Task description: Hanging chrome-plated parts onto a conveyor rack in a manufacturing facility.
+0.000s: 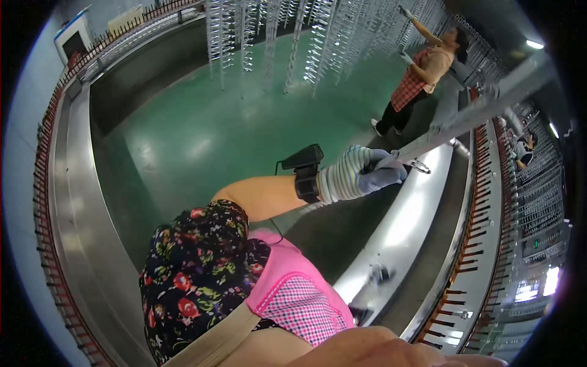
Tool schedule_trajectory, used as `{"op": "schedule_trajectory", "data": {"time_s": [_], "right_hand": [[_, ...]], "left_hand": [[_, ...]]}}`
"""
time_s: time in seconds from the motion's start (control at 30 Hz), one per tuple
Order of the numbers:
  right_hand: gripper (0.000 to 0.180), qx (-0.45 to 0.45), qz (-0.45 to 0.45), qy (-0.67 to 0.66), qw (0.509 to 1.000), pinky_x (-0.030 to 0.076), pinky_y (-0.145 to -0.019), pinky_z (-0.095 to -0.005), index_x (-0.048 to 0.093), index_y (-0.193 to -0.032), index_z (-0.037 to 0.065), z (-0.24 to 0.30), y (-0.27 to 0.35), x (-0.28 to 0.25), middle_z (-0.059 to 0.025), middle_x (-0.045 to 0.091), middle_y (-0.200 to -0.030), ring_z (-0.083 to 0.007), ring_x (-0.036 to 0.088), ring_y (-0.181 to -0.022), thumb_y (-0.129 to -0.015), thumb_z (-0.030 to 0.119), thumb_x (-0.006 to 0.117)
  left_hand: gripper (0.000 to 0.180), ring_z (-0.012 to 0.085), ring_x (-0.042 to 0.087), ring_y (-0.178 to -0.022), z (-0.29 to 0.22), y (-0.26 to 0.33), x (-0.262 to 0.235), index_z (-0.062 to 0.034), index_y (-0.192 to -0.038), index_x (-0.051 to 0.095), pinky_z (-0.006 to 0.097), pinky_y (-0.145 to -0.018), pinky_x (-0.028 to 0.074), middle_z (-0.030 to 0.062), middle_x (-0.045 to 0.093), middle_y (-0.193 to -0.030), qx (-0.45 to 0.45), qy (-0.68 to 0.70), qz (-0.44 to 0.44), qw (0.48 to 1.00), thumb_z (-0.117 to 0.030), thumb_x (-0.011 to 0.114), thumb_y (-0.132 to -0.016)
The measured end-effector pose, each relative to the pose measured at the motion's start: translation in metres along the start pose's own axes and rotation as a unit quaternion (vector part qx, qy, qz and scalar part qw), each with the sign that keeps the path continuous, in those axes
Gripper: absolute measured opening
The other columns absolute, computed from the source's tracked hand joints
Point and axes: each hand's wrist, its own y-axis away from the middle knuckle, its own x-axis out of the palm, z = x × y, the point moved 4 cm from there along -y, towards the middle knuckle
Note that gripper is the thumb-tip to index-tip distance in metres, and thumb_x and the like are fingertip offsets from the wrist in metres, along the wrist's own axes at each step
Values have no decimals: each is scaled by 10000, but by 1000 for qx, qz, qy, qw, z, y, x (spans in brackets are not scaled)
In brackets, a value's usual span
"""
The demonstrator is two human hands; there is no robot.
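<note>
My left hand (pixel 364 171), in a grey, blue and yellow striped knit glove, is closed round the near end of a long pale metal bar (pixel 468 119). The bar slants up and away to the far right, blurred along its length. Beside my fingers a small metal loop or hook (pixel 420 166) sticks out at the bar's end. A black strap with a dark box-shaped device (pixel 304 158) sits on my left wrist. My right hand does not show in this view.
Racks of shiny hanging pieces (pixel 269 43) fill the far side. A co-worker (pixel 422 73) in a red checked apron reaches up to them. A metal ledge (pixel 397 229) and a rail with brown pegs (pixel 468 251) curve along the right; a small dark blurred item (pixel 382 274) is by the ledge.
</note>
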Motion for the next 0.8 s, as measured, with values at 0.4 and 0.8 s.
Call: {"op": "schedule_trajectory", "data": {"time_s": [0.4, 0.8], "right_hand": [[411, 7, 651, 29, 759, 423, -861, -259, 549, -1170, 37, 69, -52, 162, -41, 567, -1127, -125, 538, -985, -766, 17, 625], [206, -109, 577, 7, 809, 427, -622, -210, 589, -1011, 17, 99, -97, 230, -69, 631, -930, -56, 515, -710, -832, 108, 543]], "left_hand": [[548, 54, 506, -439, -33, -32, -10, 24, -871, 640, 172, -390, 355, 108, 640, -717, -36, 236, -59, 969, -508, 510, -858], [529, 166, 502, -1070, 1, -63, -90, 16, -1315, 319, 283, -926, 393, 108, 525, -1166, 13, -2, -51, 999, -249, 514, -901]]}}
